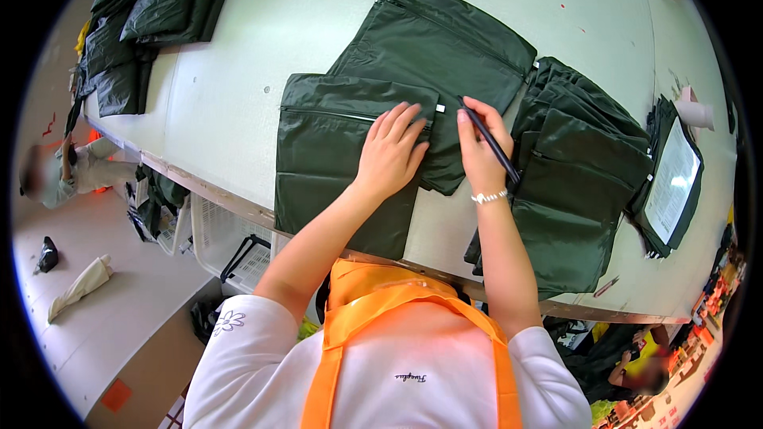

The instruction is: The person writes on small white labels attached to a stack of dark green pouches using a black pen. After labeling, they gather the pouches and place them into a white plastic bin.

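Observation:
My left hand lies with outstretched fingers on a dark green zippered fabric panel near the table's front edge. A small white tag sticks out at that panel's right side. Just right of the tag, my right hand grips a slim black pen, its upper end pointing toward the tag. Beneath and behind the front panel lies another dark green zippered panel, partly covered. A pile of similar green panels rests right beside my right forearm.
Dark green pieces are heaped at the table's far left. At right, a white printed sheet lies on dark fabric, near a white roll. White plastic crates stand below the table edge. Other people appear at left and lower right.

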`<action>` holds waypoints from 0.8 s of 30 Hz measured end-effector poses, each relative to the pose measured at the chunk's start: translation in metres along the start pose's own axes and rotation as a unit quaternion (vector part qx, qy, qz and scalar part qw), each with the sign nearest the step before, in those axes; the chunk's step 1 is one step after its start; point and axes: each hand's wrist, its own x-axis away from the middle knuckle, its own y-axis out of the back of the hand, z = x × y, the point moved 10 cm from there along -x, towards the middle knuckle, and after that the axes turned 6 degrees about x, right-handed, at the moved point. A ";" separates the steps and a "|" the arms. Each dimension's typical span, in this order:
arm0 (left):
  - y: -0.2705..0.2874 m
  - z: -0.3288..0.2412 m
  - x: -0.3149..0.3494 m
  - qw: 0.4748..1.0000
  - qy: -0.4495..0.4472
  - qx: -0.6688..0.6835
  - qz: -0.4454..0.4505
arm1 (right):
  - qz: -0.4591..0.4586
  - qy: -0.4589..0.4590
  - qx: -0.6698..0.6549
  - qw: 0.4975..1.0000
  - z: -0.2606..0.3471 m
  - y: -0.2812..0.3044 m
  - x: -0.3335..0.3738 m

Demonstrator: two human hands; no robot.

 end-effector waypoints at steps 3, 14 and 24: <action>-0.013 0.008 -0.025 0.999 -0.034 0.023 -0.005 | -0.024 -0.001 -0.032 0.999 -0.035 -0.021 -0.012; -0.024 0.017 -0.026 0.998 -0.065 0.023 -0.009 | -0.064 0.131 0.072 0.987 -0.033 -0.023 -0.006; -0.025 0.015 -0.029 0.997 -0.073 0.021 -0.019 | -0.063 0.142 0.086 0.984 -0.030 -0.026 -0.008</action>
